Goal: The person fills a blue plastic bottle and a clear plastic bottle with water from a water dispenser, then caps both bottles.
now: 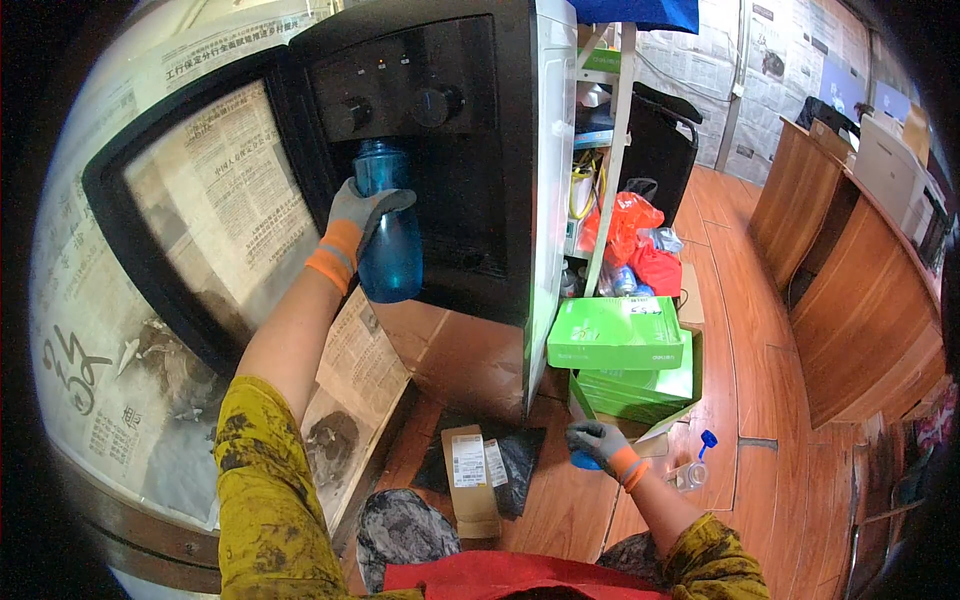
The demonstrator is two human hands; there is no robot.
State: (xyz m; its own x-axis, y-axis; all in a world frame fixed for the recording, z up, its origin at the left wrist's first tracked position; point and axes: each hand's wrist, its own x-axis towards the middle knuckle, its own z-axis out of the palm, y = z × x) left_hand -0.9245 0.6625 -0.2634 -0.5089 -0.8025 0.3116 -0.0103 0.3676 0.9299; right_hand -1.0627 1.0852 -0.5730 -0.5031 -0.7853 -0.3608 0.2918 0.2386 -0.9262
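Observation:
My left hand (362,212), in a grey and orange glove, is wrapped round a translucent blue water bottle (391,262). The bottle stands upright, its open mouth inside the recess of a black water dispenser (465,190), under the knobs. Lower down to the right, my right hand (598,444) wears a matching glove. Its fingers are closed on a small blue piece (585,461) that looks like the bottle's lid; the glove hides most of it. The dispenser's dark-framed door (100,185) hangs open at the left.
Green cartons (615,335) stand right of the dispenser, before a cluttered shelf with red bags (632,228). A narrow cardboard box (472,490) lies on black plastic. A clear container (690,475) and a blue cap (709,440) are on the wooden floor (760,520). Wooden desks (860,300) stand farther right.

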